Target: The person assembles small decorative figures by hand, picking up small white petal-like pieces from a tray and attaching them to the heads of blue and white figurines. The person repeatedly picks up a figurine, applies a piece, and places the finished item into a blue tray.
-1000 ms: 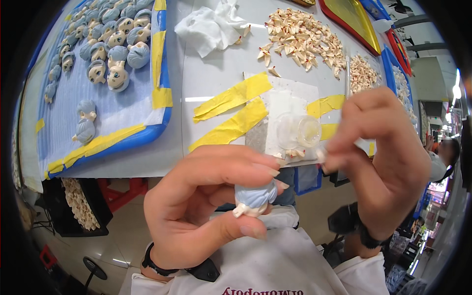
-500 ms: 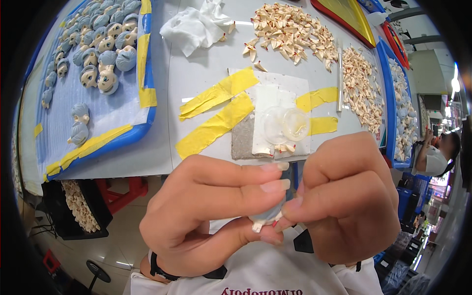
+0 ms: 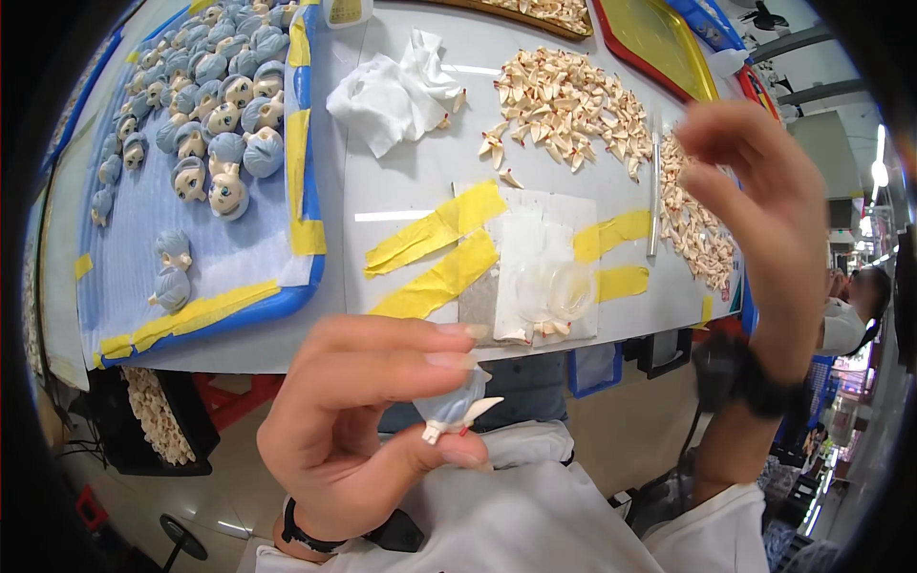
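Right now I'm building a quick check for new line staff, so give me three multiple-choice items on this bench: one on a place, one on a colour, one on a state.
1. Where do the finished doll heads lie?
A. in the blue tray on the left
B. on the white cloth
C. on the floor

2. What colour are the tape strips on the table?
A. red
B. yellow
C. green

3. What is the left hand doing?
A. resting flat on the table
B. hanging empty
C. pinching a small doll head

Answers: 1 A, the heads fill the blue-rimmed tray; 2 B, the strips are yellow; 3 C, fingers and thumb close on it.
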The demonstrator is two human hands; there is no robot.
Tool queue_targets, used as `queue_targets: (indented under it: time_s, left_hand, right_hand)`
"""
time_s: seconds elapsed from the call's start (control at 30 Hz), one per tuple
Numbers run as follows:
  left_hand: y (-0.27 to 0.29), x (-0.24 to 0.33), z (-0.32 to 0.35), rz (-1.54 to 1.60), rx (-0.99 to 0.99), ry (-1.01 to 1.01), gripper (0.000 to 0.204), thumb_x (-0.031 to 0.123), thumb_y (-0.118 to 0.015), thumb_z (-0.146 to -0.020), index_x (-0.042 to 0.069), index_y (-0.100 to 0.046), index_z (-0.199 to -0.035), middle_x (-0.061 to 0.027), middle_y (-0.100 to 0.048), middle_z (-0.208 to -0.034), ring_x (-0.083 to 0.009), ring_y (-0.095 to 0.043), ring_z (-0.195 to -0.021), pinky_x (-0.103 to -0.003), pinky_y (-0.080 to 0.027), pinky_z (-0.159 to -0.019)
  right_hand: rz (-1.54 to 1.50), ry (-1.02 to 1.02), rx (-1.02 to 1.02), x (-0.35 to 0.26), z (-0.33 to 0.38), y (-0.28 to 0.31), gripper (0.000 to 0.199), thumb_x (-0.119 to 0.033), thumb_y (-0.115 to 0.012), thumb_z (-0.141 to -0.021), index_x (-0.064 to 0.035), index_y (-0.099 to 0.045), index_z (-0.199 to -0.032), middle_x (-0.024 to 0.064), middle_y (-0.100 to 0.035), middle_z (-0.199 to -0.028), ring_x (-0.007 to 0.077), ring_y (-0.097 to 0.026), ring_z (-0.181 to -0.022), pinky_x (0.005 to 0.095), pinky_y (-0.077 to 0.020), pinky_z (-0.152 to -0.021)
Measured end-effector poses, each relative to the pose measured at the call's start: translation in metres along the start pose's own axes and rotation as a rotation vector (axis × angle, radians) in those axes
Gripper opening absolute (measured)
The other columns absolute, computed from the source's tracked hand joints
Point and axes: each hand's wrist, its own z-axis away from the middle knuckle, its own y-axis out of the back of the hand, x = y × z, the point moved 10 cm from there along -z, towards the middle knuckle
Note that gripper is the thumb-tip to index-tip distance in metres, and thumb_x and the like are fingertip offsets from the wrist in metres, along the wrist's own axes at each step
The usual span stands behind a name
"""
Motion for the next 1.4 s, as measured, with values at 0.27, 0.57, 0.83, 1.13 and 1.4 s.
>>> queue_targets:
  time_s: [0.27,0.57,0.83,1.13,1.4]
  left_hand:
    - [0.004,0.004,-0.006,0.114,0.055,0.102,0.036,0.001,-0.076,-0.062,-0.003,-0.060,-0.094,-0.0188,-0.060,-0.096,-0.0236,-0.059,-0.089,-0.029,-0.047,-0.078]
    - [0.015,0.000,-0.004,0.115,0.070,0.108,0.036,-0.001,-0.075,-0.064,-0.004,-0.058,-0.095,-0.0209,-0.058,-0.097,-0.0256,-0.059,-0.091,-0.031,-0.047,-0.079]
    - [0.007,0.000,-0.004,0.091,0.011,0.096,0.043,0.013,-0.077,-0.065,-0.002,-0.052,-0.097,-0.0182,-0.053,-0.098,-0.0208,-0.060,-0.076,-0.026,-0.049,-0.063]
    - [-0.025,0.008,-0.007,0.033,-0.244,-0.026,0.045,0.002,-0.076,-0.064,0.001,-0.048,-0.099,-0.0160,-0.050,-0.096,-0.0208,-0.059,-0.080,-0.026,-0.052,-0.067]
    - [-0.018,-0.012,0.013,0.392,0.041,0.314,0.028,-0.007,-0.067,-0.065,0.001,-0.053,-0.087,-0.0164,-0.048,-0.100,-0.0237,-0.056,-0.086,-0.031,-0.050,-0.072]
  right_hand:
    - [0.303,0.222,-0.299,0.016,-0.051,-0.068,0.015,0.002,-0.060,-0.071,-0.0026,-0.058,-0.085,0.0026,-0.056,-0.080,0.0144,-0.052,-0.075,0.0259,-0.0403,-0.070]
    - [0.078,0.080,0.004,0.018,-0.034,-0.011,0.006,-0.001,-0.061,-0.075,0.0010,-0.058,-0.079,0.0020,-0.060,-0.074,0.0082,-0.056,-0.069,0.0216,-0.0428,-0.063]
    - [-0.547,-0.293,0.163,0.035,0.050,0.016,0.015,0.002,-0.064,-0.071,0.0026,-0.058,-0.085,0.0077,-0.060,-0.076,0.0126,-0.057,-0.066,0.0216,-0.0451,-0.063]
    - [-0.559,-0.179,0.181,0.029,0.074,-0.001,0.018,0.012,-0.063,-0.067,0.0040,-0.060,-0.083,0.0088,-0.060,-0.078,0.0141,-0.057,-0.075,0.0227,-0.0452,-0.069]
    - [-0.376,-0.042,0.167,-0.005,0.060,-0.029,0.015,0.011,-0.059,-0.071,0.0025,-0.057,-0.083,0.0079,-0.056,-0.079,0.0153,-0.055,-0.075,0.0248,-0.0437,-0.069]
